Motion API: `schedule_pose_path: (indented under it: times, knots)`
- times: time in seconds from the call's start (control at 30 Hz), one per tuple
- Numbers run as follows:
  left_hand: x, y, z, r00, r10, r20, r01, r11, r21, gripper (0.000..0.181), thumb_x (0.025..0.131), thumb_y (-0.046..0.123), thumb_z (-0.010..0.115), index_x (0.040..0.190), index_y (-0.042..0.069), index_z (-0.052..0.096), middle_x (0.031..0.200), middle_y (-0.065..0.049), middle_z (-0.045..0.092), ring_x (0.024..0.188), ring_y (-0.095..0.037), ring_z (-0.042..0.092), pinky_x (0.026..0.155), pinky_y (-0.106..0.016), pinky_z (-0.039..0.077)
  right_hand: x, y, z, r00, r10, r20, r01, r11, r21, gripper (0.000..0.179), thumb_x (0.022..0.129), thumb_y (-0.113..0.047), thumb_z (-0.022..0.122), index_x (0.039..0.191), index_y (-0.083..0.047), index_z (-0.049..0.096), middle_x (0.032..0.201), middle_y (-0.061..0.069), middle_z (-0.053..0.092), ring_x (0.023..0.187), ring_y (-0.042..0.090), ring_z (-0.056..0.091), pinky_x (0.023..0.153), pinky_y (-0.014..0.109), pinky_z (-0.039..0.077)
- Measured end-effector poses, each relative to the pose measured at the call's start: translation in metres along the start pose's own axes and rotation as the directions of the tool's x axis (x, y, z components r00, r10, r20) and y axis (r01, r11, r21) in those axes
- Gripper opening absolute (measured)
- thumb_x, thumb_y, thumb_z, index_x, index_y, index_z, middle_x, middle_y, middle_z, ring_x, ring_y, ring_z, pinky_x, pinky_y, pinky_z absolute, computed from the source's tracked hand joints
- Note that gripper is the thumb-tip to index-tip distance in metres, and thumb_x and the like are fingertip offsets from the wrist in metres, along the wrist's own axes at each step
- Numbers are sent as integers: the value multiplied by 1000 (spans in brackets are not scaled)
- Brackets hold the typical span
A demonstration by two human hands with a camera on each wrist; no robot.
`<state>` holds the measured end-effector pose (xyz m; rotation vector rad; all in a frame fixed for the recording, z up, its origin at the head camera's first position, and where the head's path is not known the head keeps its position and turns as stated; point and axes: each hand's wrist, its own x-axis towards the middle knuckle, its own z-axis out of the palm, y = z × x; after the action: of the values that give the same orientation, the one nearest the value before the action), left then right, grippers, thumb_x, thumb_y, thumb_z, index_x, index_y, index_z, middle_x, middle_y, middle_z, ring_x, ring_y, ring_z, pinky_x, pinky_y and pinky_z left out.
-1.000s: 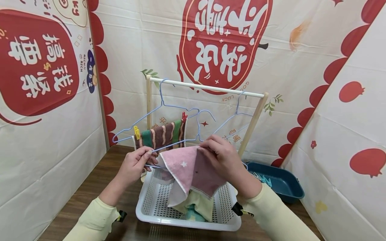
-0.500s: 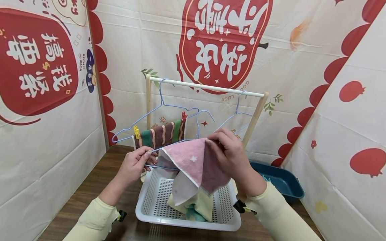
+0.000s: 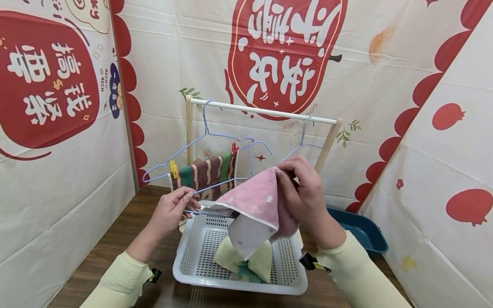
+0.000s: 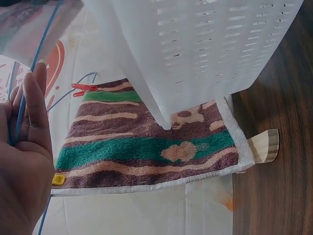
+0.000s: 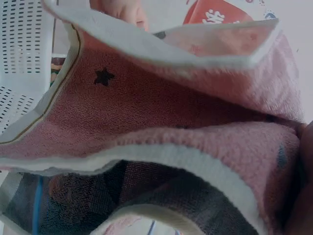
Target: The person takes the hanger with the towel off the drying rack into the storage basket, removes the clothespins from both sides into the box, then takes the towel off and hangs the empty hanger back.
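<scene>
My left hand (image 3: pixel 169 211) pinches one end of a blue wire hanger (image 3: pixel 215 186), held out above the basket. A pink towel (image 3: pixel 252 196) with white edging and star marks lies over the hanger's lower bar. The upper part of that towel is gripped by my right hand (image 3: pixel 306 194), to the right of my left hand. Close up in the right wrist view, the towel's folds (image 5: pixel 112 112) hang apart, with part of the blue wire showing below them. The hanger's far end is hidden behind the towel and my right hand.
A wooden rack (image 3: pixel 265 112) bears two more blue hangers. On the left one hangs a brown-green striped towel (image 3: pixel 208 173) with yellow (image 3: pixel 174 169) and red (image 3: pixel 234 148) clothespins. Below my hands stands a white basket (image 3: pixel 179 267) holding a pale yellow cloth (image 3: pixel 262 261); a blue tray (image 3: pixel 366 233) sits right.
My right hand has moved up and to the right, drawing the pink towel further along the hanger, away from my left hand. My left hand has stayed in place.
</scene>
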<state>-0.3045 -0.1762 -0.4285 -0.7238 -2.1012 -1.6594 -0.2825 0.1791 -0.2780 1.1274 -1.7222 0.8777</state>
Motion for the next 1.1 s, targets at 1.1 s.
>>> schedule_pose_path:
  times: [1.1]
  knots:
    - [4,-2,1,1000,-25,5,25,999,20,18,116,9,56,116,0,72,95,-11,79,78,-40,74,65,-28,65,-8,-25,13,991,114,-64,-92,956,278,11,103,11,65,109,5,73,103,17,66,91,22,63,73,23,55]
